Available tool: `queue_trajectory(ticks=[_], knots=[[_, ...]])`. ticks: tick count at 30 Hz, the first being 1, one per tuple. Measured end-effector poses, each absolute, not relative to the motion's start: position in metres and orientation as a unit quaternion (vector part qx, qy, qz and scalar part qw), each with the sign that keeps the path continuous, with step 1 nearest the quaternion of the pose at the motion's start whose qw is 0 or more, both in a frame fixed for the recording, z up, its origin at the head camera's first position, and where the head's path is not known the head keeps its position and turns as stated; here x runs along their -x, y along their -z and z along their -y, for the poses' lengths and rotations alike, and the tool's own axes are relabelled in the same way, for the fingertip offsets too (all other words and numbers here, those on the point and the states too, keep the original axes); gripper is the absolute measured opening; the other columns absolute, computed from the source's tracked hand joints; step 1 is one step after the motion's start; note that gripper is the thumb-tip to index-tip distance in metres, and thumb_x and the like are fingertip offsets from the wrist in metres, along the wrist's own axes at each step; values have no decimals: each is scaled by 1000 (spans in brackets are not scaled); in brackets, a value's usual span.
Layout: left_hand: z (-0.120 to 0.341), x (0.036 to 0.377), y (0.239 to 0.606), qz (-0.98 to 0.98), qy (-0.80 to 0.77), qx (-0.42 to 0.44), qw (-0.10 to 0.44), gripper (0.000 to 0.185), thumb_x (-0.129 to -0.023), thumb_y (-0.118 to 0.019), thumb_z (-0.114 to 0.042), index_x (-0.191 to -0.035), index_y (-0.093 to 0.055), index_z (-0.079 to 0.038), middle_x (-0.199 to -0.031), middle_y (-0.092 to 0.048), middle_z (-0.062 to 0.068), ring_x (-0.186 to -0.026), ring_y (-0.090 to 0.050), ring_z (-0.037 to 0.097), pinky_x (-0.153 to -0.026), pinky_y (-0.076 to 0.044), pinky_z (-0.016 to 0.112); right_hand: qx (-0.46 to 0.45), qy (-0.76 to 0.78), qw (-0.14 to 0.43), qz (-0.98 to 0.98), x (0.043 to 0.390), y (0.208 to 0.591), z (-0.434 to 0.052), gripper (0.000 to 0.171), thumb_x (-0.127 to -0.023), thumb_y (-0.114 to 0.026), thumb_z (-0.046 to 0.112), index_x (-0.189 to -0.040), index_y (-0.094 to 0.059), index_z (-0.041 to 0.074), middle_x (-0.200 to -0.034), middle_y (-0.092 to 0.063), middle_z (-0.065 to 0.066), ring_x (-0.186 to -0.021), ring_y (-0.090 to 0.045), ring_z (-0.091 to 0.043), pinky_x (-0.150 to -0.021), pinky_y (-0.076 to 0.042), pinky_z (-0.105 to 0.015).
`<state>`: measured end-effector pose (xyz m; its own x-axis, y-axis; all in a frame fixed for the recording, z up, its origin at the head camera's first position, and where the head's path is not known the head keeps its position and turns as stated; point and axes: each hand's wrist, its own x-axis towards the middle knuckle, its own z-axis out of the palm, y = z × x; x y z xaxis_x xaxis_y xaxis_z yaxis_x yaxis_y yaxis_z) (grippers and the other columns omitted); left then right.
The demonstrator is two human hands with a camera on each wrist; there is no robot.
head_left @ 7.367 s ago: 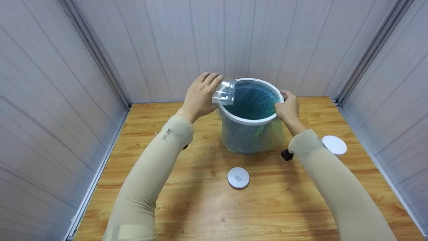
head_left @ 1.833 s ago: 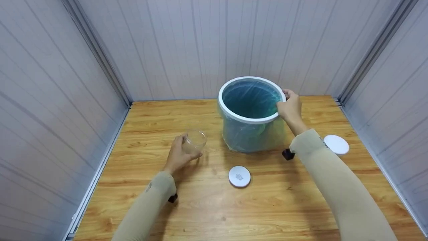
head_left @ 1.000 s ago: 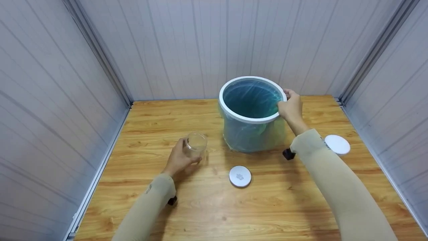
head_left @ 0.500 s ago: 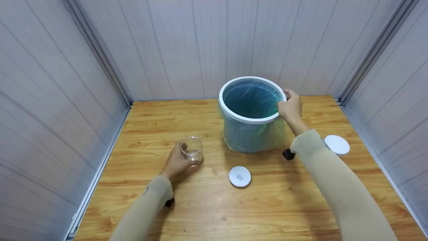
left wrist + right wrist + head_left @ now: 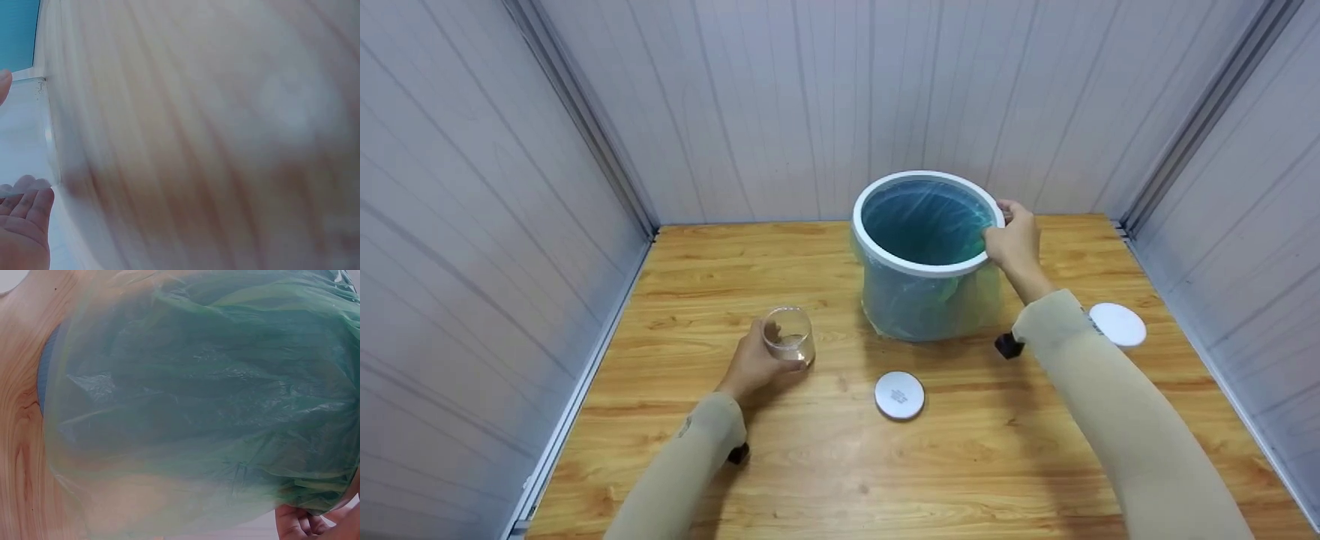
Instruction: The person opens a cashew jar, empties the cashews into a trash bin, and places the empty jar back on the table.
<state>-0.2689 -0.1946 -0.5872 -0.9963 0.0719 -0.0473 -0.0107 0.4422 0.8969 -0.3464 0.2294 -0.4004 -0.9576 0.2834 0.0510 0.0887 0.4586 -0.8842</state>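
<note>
In the head view my left hand (image 5: 754, 364) grips a clear jar (image 5: 791, 328) from its left side. The jar stands upright on or just above the wooden table, and its mouth faces up. At the left wrist view's edge, fingers and thumb lie on opposite sides of the jar (image 5: 22, 129). My right hand (image 5: 1014, 238) pinches the white rim of a blue trash can (image 5: 885, 257) at its right side. A thin green trash bag (image 5: 225, 394) lines the can and drapes over its outside. The can's bottom inside is too dark to make out.
A white round lid (image 5: 899, 395) with small print lies in front of the can. Another white disc (image 5: 1117, 325) lies at the right, partly behind my right sleeve. Pale panel walls (image 5: 750, 112) close off the table's back and sides.
My left hand has moved the jar from a tilt at the can's rim down to the table at the left, where it now stands upright. The right hand keeps its hold on the rim.
</note>
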Motion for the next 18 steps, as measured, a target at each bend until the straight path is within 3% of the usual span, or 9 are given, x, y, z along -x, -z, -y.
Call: queue_trajectory(ticks=[10,18], knots=[[195,267,587,-847,-528,-12,50,87,-78,-98,-10,-147,-47,2,-155,-58,25,-145,-57,41,-127,-41,52,89,-496,65,861,346,398,-236,64,-98,-56,2,-161,-45,-1,-154,-56,-29,-138,-58,-41,-117,-54,-52],[194,268,588,-845,-532,-6,52,87,-76,-99,-11,-146,-48,2,-154,-58,24,-142,-58,41,-125,-44,51,70,-482,38,873,342,389,-246,66,-109,-62,30,-163,-42,-1,-156,-55,-29,-141,-57,-41,-120,-51,-52]])
